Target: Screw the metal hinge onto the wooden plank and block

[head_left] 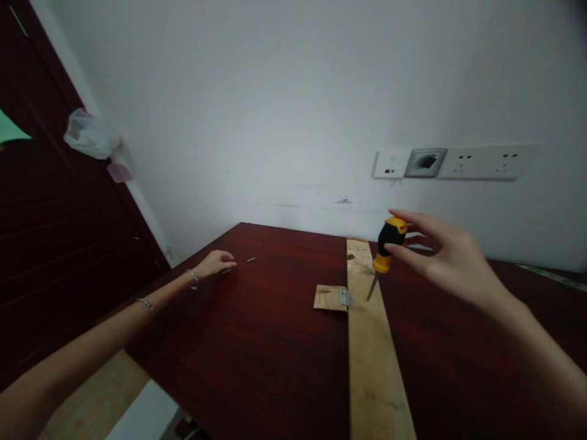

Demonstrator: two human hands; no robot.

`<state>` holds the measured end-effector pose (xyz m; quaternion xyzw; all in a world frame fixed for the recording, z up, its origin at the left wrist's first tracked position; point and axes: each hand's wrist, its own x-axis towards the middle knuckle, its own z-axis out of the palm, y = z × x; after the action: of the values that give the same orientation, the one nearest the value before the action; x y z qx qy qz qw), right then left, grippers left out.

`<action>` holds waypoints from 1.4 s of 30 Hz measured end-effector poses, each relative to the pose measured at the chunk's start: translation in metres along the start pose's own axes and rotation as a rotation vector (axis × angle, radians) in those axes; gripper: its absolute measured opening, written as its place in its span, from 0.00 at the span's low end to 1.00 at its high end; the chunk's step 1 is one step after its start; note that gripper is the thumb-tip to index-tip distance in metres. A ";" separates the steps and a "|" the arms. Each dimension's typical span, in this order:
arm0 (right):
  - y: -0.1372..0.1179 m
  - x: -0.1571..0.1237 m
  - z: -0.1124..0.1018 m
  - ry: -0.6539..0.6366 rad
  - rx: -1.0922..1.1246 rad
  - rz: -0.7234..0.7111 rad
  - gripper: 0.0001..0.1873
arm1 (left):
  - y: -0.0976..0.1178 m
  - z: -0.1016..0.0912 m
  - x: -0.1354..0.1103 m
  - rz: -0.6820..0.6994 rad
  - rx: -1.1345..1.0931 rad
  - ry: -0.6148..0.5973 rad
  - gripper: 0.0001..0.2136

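While the right hand (pixel 458 263) is gripping a screwdriver (pixel 391 241) between thumb and fingers, its shaft is slanting down toward the plank (pixel 376 366), near the metal hinge (pixel 346 298); tip contact isn't showing clearly. Over on the tabletop (pixel 257 342), the left hand (pixel 213 263) is bunching its fingertips by a thin metal piece (pixel 226 271), grip impossible to tell. Another metal piece (pixel 251 259) is lying nearby. Picking up seems to be the step; it's calling for a fine pinch.
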<state>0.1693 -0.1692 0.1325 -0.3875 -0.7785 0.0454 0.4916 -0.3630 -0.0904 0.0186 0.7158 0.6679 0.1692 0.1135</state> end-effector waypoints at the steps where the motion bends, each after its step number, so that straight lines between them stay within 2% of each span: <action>1: -0.001 0.000 0.001 -0.003 0.006 -0.001 0.27 | 0.008 0.001 0.003 0.013 -0.024 0.022 0.24; 4: -0.003 0.001 0.003 -0.001 0.024 -0.011 0.28 | 0.043 0.007 0.010 0.112 -0.095 0.007 0.26; 7: -0.007 0.002 0.006 -0.005 0.015 -0.024 0.28 | 0.088 0.020 0.015 0.293 -0.122 -0.088 0.26; 11: -0.009 0.003 0.009 -0.019 -0.008 -0.037 0.28 | 0.149 0.044 0.021 0.442 -0.152 -0.258 0.30; 15: -0.006 0.002 0.012 -0.024 0.013 -0.045 0.28 | 0.198 0.070 0.029 0.612 -0.052 -0.414 0.37; 19: -0.003 0.001 0.015 -0.031 0.007 -0.046 0.28 | 0.233 0.092 0.036 0.647 0.136 -0.543 0.48; 22: -0.003 0.001 0.016 -0.038 -0.001 -0.041 0.28 | 0.249 0.103 0.038 0.662 0.195 -0.580 0.50; 25: -0.003 0.001 0.018 -0.043 0.003 -0.038 0.28 | 0.255 0.107 0.037 0.680 0.195 -0.586 0.48; 33: -0.001 0.002 0.022 -0.050 -0.002 -0.035 0.27 | 0.260 0.100 0.025 0.665 0.203 -0.596 0.46; 42: -0.001 0.002 0.023 -0.025 0.000 -0.034 0.27 | 0.269 0.098 0.010 0.730 0.300 -0.579 0.42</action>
<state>0.1502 -0.1615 0.1222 -0.3737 -0.7910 0.0416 0.4826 -0.0770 -0.0964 0.0342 0.9294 0.3313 -0.1061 0.1233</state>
